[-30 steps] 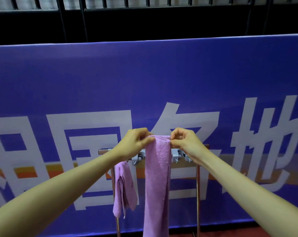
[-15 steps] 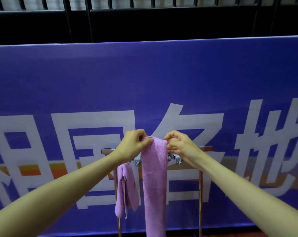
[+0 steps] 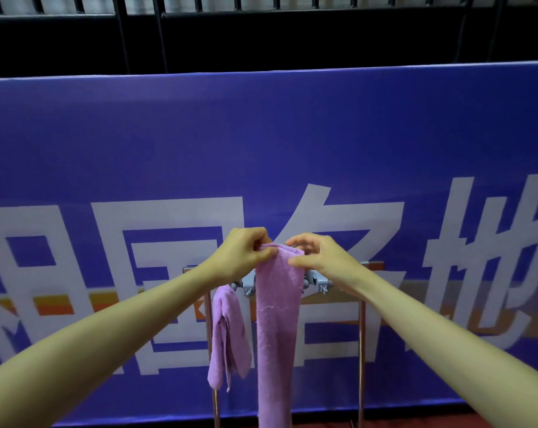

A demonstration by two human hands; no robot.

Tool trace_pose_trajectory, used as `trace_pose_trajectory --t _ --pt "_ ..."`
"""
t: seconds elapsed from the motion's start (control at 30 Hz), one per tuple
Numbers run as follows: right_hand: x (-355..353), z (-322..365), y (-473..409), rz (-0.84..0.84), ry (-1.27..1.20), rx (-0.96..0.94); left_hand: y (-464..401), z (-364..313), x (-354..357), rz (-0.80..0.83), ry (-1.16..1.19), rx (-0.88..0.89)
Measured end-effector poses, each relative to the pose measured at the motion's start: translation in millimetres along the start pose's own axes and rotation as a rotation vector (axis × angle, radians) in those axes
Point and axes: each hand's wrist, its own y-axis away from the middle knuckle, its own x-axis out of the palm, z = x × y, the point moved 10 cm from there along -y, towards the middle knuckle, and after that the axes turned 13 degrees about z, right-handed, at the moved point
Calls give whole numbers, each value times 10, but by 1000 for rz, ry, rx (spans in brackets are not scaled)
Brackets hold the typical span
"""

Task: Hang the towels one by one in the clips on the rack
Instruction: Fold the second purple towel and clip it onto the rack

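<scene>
Since our right hand has slid inward, both it and our left hand pinch the long lilac terry towel, gathered narrower above the grey plastic clips, ready for clipping.

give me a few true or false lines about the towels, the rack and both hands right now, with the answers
1. Both hands hold the top edge of the long purple towel. True: the left hand and the right hand each pinch it.
2. A second towel already hangs on the rack. True, to the left of the held one.
3. The held towel is green. False: it is purple.
4. The grey clips sit above the hands. False: they sit just below them.
5. The backdrop is a plain white wall. False: it is a blue banner with large white characters.
</scene>
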Motion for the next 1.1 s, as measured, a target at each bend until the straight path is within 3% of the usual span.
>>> trace_pose_trajectory --t 0.17,0.37,0.57,0.67,0.8,0.97,1.1 --pt "-88 47 -38 -54 103 6 -28 -36 50 91 -38 30" --pt "-268 228 -166 -130 133 -2 -41 34 -99 -13 85 19" --pt "-377 460 -259 -171 83 -52 -25 172 -66 -90 657 20" --pt "-446 578 -293 -190 22 -71 -21 340 189 -77 750 -57" --pt "-631 744 -329 -255 -40 -88 -86 438 564 45 765 -88" --pt "-1005 928 -247 -400 -258 -150 -101 548 1101 352 630 -160" --pt "-1289 929 -110 -517 -343 -171 -89 614 1229 379 716 -169"
